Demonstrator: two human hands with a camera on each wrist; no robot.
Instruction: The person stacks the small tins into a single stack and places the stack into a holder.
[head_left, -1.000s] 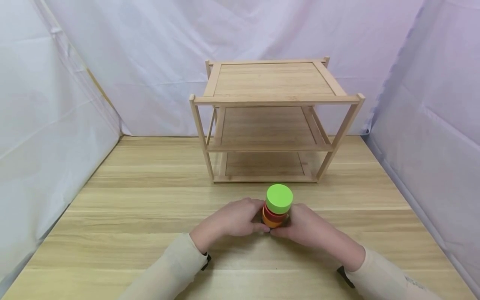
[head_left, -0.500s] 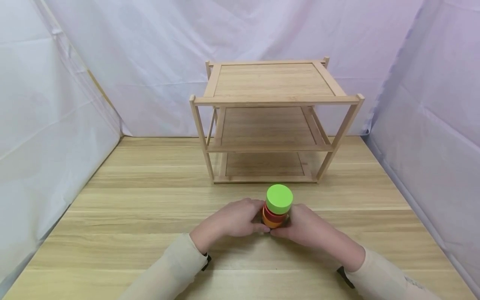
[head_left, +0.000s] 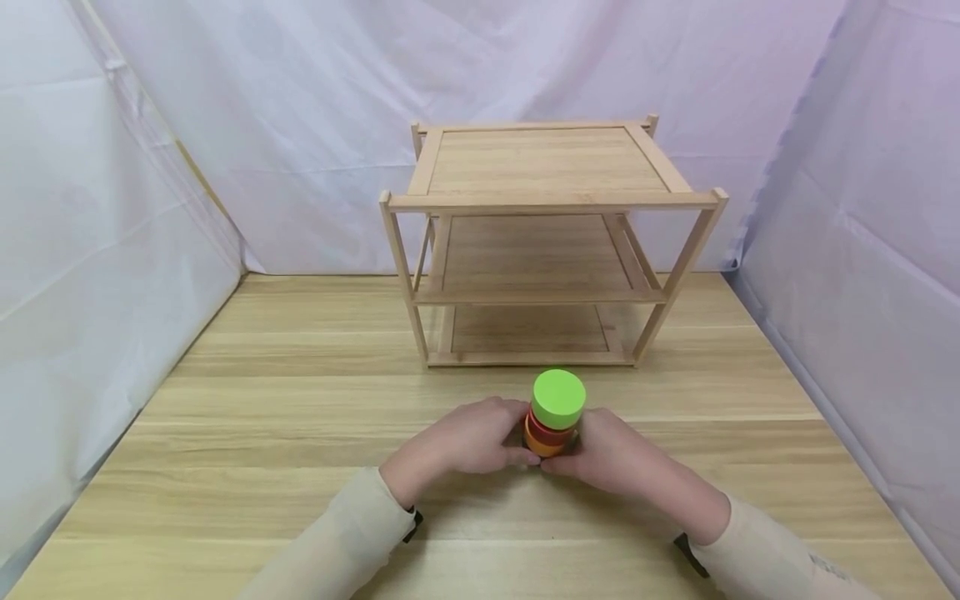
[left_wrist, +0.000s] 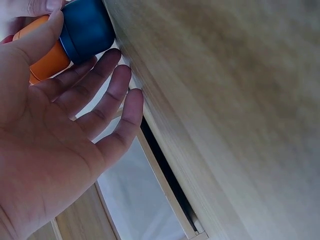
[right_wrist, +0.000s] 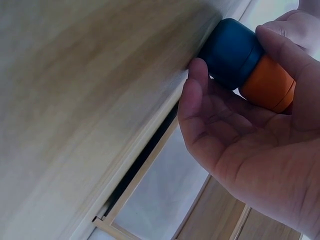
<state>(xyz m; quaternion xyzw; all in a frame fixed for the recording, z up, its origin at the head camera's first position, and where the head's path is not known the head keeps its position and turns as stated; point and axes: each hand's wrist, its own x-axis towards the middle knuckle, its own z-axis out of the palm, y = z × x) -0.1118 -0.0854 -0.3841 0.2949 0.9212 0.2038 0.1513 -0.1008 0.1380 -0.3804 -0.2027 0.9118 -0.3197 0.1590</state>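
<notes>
An upright stack of short coloured cylinders (head_left: pixel 558 398) stands on the table in front of the shelf, bright green on top with red and orange under it. The wrist views show its lowest part, a dark blue cylinder (left_wrist: pixel 89 30), at the table surface, and the orange cylinder (right_wrist: pixel 268 84) joined to it. My left hand (head_left: pixel 480 435) holds the stack's left side, thumb across the near face and fingers behind. From the right, my right hand (head_left: pixel 611 454) grips it likewise, its curled fingers (right_wrist: pixel 200 107) close to the blue base. The thumb tips nearly meet in front.
A three-tier wooden shelf (head_left: pixel 555 202) stands just behind the stack, its lowest front rail close to it. The wood-grain table (head_left: pixel 262 400) extends to both sides. White cloth (head_left: pixel 315 125) hangs at the back, left and right.
</notes>
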